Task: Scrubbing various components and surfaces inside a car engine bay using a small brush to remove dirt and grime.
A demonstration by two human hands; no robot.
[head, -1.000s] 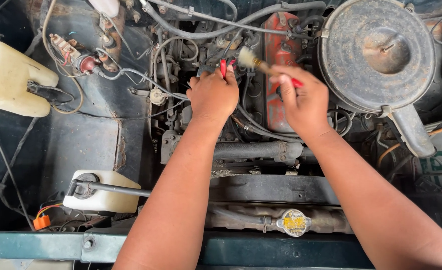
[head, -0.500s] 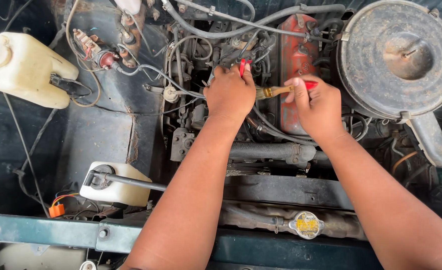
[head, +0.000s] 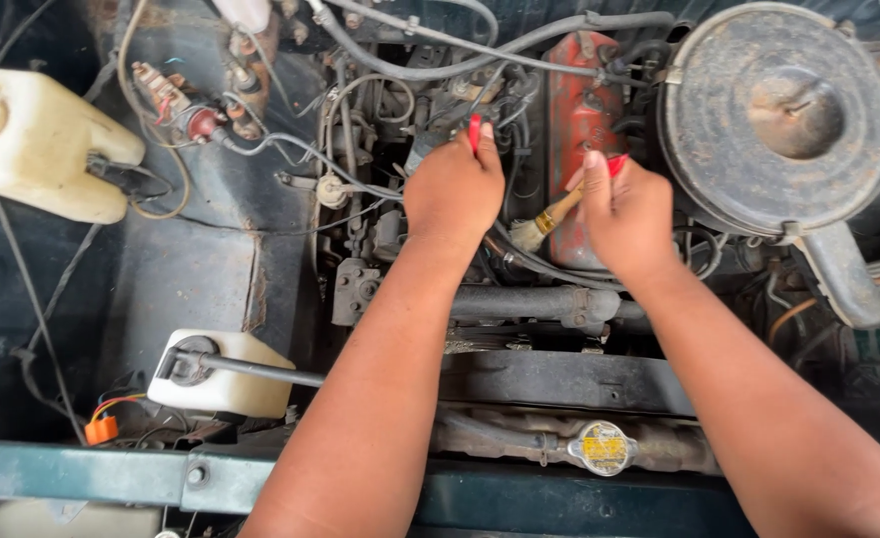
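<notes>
Two bare hands work over an old engine bay. Nearest, a round radiator cap (head: 602, 447) with a yellow label sits right of centre on the front crossmember, and a small white reservoir (head: 223, 374) stands to the left. Farther in, the left hand (head: 455, 194) is closed on a red-handled tool (head: 476, 132), only its tip showing. Just right, the right hand (head: 627, 214) is curled round a small red-handled brush (head: 559, 214), bristles pointing left beside the red valve cover (head: 579, 110). A round air cleaner (head: 773, 115) sits far right, a large white jug (head: 36, 144) far left.

paintbrush (head: 549, 221) swung bristles-down toward the hoses, right hand (head: 627, 214) seemingly lower
</notes>
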